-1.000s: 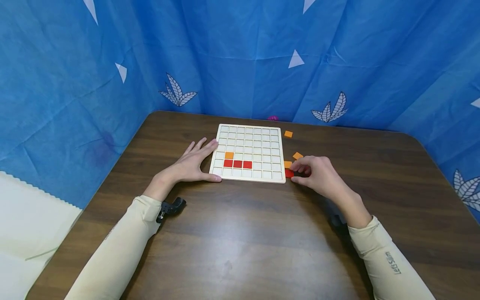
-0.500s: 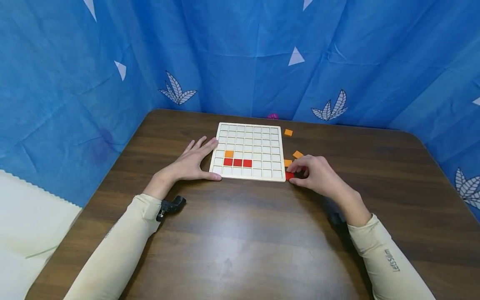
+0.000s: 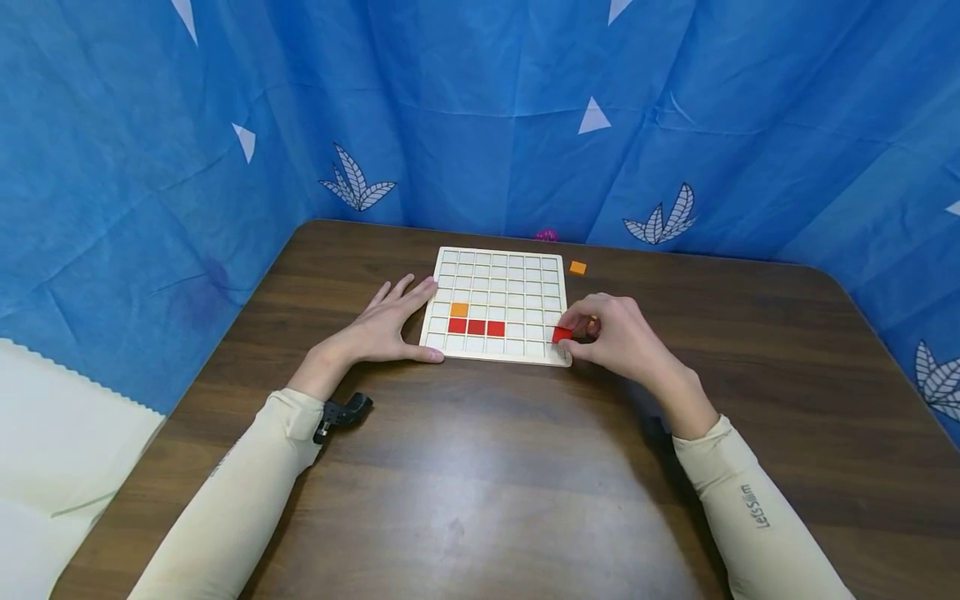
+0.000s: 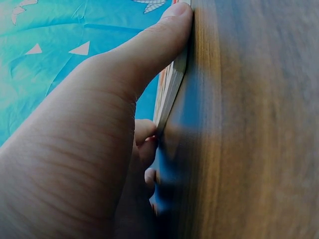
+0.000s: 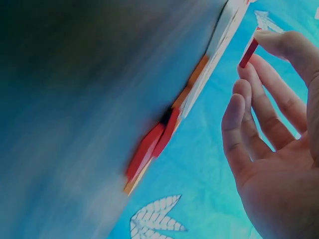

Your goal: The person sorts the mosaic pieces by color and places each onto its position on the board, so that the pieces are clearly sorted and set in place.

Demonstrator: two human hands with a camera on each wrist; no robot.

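Note:
A white grid board (image 3: 513, 287) with a pale frame lies on the table, holding one orange tile (image 3: 459, 309) and a row of red tiles (image 3: 476, 327). My left hand (image 3: 367, 333) is spread at the board's left side, thumb on the near-left corner and fingertips against the left edge. In the left wrist view the thumb (image 4: 154, 42) rests along the board's rim. Above the board's right edge, my right hand (image 3: 622, 337) pinches a red tile (image 3: 562, 334) between thumb and fingers. The right wrist view shows that red tile (image 5: 249, 54) raised off the board.
One loose orange tile (image 3: 577, 267) lies beyond the board's right edge. On the table, the right wrist view shows more red tiles (image 5: 147, 149) and an orange tile (image 5: 192, 82), mostly hidden behind my right hand in the head view. A blue curtain (image 3: 487, 117) hangs behind the table.
My right hand has picked up a red tile from the table beside the board and carried it left, over the board's right edge. The left hand stays in place.

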